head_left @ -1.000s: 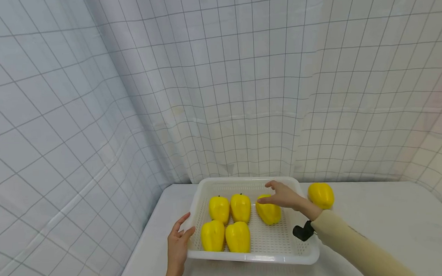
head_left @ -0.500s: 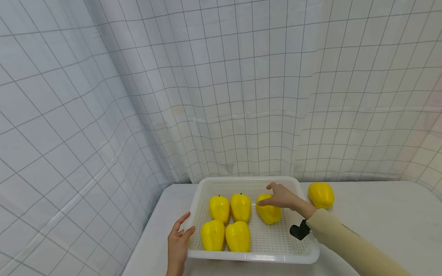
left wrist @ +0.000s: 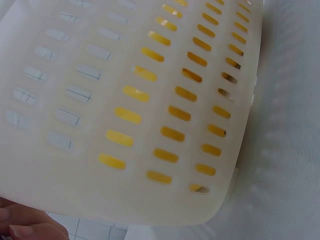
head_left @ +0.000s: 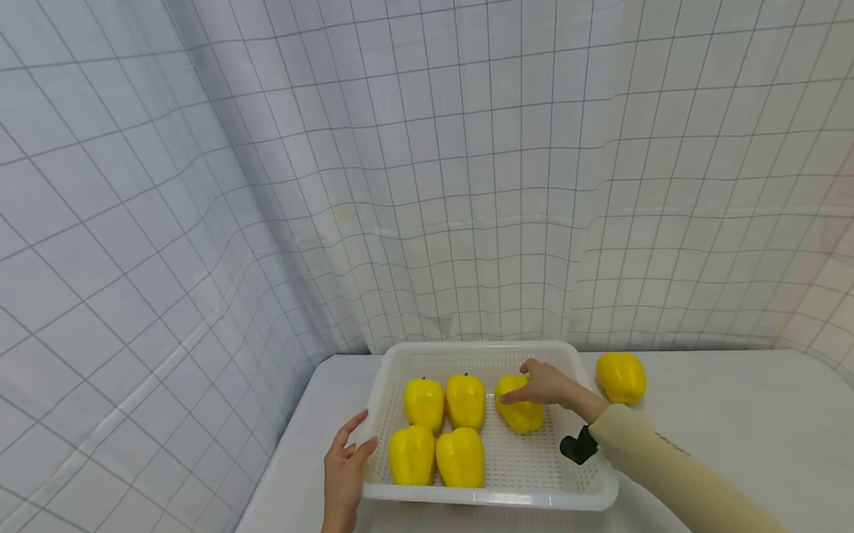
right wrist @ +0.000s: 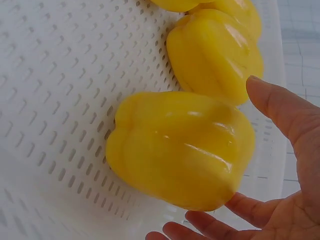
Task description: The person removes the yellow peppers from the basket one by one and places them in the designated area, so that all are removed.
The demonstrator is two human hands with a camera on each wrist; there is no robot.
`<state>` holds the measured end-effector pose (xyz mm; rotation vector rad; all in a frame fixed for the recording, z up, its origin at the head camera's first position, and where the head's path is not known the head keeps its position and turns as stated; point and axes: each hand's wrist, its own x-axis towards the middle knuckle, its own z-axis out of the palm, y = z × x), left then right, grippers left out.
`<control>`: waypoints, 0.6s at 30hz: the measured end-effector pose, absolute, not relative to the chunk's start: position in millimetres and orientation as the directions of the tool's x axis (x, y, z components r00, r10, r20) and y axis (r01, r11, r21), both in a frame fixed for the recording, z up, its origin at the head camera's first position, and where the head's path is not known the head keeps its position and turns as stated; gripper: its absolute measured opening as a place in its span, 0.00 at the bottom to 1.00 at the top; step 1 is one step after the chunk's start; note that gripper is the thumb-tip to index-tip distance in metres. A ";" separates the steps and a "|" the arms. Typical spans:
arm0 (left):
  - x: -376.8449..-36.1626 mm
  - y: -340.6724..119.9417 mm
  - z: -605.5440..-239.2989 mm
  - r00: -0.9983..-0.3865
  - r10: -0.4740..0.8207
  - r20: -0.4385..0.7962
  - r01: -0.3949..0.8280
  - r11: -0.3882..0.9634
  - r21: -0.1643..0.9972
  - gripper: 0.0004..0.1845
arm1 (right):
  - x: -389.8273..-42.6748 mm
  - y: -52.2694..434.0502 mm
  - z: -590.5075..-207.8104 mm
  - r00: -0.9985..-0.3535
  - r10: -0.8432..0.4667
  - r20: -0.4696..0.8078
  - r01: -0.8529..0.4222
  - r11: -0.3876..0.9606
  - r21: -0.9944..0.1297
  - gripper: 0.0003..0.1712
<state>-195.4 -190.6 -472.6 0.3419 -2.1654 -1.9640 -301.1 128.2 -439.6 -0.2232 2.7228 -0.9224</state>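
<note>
A white perforated basket (head_left: 494, 496) holds several yellow bell peppers. My right hand (head_left: 550, 384) reaches over the basket's right side, above the rightmost bell pepper (head_left: 523, 418). In the right wrist view, the thumb (right wrist: 272, 102) stands off from this bell pepper, and the other fingers (right wrist: 212, 226) lie at its far lower side. My left hand (head_left: 343, 477) is at the basket's left rim, thumb and index finger spread apart. In the left wrist view, its fingertips (left wrist: 31, 230) show just beyond the rim, while the rest of that hand is hidden.
One more yellow bell pepper (head_left: 621, 377) lies on the white table (head_left: 727, 420), right of the basket. White grid-patterned curtains (head_left: 495, 176) stand behind and to the left. A black wrist mount (head_left: 578, 448) hangs over the basket's right side.
My right hand has come slightly lower over the rightmost bell pepper, and its fingers have drawn a little closer to it. The left hand and the basket have stayed in place.
</note>
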 end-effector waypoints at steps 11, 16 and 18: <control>-195.3 -190.3 -472.8 -0.953 -0.303 -0.007 -0.038 0.094 0.995 0.24 | -297.7 124.9 -440.4 -0.953 -0.221 -0.207 -0.049 0.788 -0.614 0.47; -195.3 -190.0 -472.6 -0.953 -0.304 -0.006 -0.038 0.100 0.994 0.24 | -296.4 124.1 -439.5 -0.952 -0.220 -0.213 -0.044 0.787 -0.615 0.46; -195.3 -190.0 -472.5 -0.952 -0.308 -0.007 -0.040 0.102 0.994 0.24 | -296.1 123.9 -440.0 -0.951 -0.218 -0.221 -0.036 0.785 -0.618 0.46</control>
